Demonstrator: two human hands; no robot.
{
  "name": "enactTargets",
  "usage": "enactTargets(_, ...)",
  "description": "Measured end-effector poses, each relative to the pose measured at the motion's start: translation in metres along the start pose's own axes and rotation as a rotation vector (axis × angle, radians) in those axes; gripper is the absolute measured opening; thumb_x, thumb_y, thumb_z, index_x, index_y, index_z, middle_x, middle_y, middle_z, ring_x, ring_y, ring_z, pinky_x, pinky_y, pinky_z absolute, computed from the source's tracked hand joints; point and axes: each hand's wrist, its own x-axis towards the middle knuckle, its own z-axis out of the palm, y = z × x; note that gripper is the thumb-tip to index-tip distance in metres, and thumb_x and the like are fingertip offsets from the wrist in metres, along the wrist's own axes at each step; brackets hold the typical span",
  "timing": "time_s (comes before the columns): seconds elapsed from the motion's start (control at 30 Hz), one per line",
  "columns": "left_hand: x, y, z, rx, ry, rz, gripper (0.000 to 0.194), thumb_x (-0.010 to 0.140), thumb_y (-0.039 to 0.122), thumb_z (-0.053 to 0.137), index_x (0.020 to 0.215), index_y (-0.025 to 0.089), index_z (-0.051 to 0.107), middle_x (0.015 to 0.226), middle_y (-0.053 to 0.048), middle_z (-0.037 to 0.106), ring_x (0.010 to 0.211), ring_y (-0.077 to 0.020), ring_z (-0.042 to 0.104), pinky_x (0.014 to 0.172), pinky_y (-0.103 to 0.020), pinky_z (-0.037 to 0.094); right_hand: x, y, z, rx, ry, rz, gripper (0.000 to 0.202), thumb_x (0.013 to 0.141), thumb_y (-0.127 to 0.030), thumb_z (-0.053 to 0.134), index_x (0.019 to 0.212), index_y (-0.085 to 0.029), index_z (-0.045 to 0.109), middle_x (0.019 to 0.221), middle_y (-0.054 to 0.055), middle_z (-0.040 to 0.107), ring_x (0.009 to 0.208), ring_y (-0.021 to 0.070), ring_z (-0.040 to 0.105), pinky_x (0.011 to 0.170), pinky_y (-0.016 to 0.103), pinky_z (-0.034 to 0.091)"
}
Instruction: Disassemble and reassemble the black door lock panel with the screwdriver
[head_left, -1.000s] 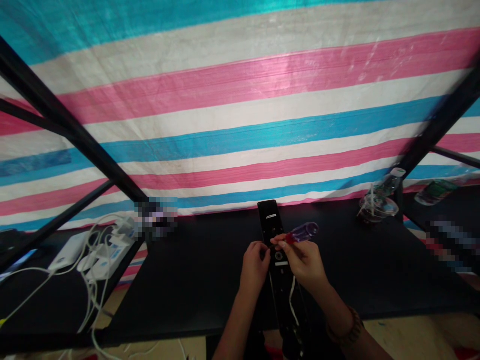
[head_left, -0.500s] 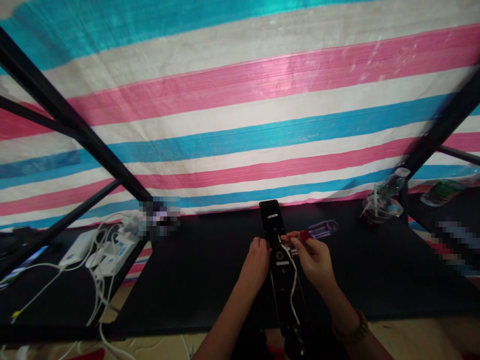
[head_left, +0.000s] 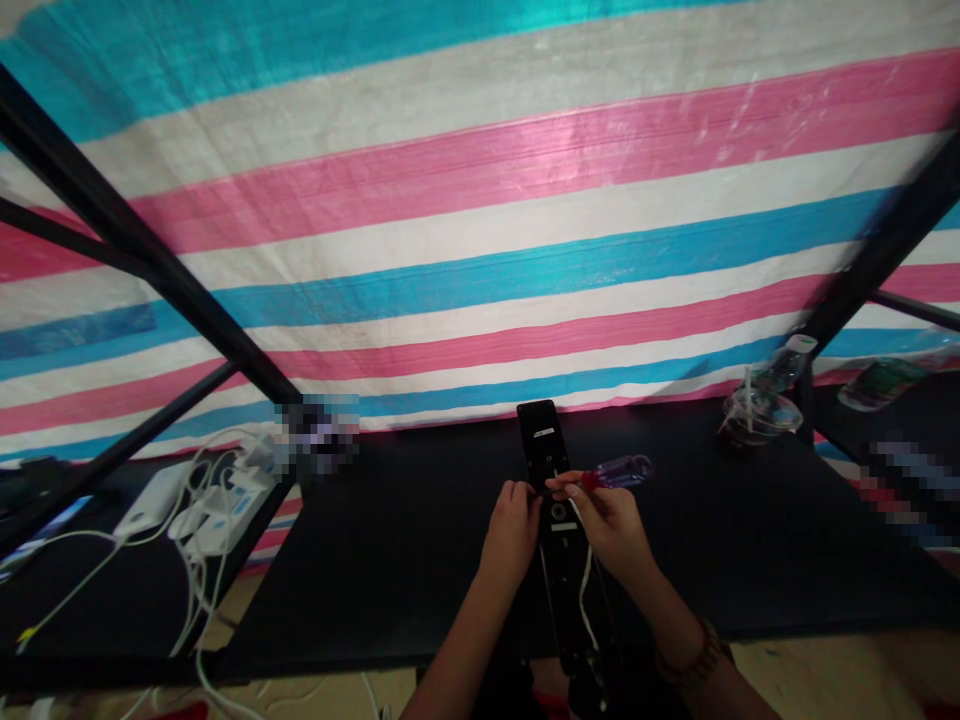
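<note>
A long, narrow black device [head_left: 564,590] lies lengthwise on the black table, its near end reaching over the front edge. A white cable [head_left: 585,592] runs down along it. My right hand [head_left: 619,525] is closed around a screwdriver [head_left: 621,471] with a clear purple handle and a red collar. Its handle points right, while the shaft is largely hidden by my fingers. At the device's left edge, my left hand [head_left: 511,528] has its fingers pinched together close to the right fingertips. What sits between those left fingers is too small to make out.
Tangled white cables and a power strip [head_left: 231,512] lie on the left table beside a white box [head_left: 154,500]. A plastic cup with a straw [head_left: 759,415] and a bottle [head_left: 789,362] stand at the back right. Black frame bars [head_left: 187,305] slant up before a striped sheet [head_left: 525,250].
My right hand and the screwdriver have shifted left, nearer to my left hand. The left hand stays almost in place at the device's edge.
</note>
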Motion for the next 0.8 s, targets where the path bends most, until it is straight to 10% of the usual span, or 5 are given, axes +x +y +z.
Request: enactTargets(0.8, 0.001, -0.006, -0.005, -0.132, 0.037, -0.062, 0.009, 0.086, 0.022, 0.058, 0.079, 0.018, 0.062, 0.08, -0.002, 0.06, 0.072, -0.0167, 0.057, 0.067, -0.028, 0.043, 0.005, 0.011, 0.0, -0.302, -0.084, -0.177, 0.023, 0.096, -0.028, 0.051, 0.093, -0.02, 0.073, 0.089, 0.008, 0.077, 0.078, 0.0205, 0.074, 0.075, 0.032, 0.058)
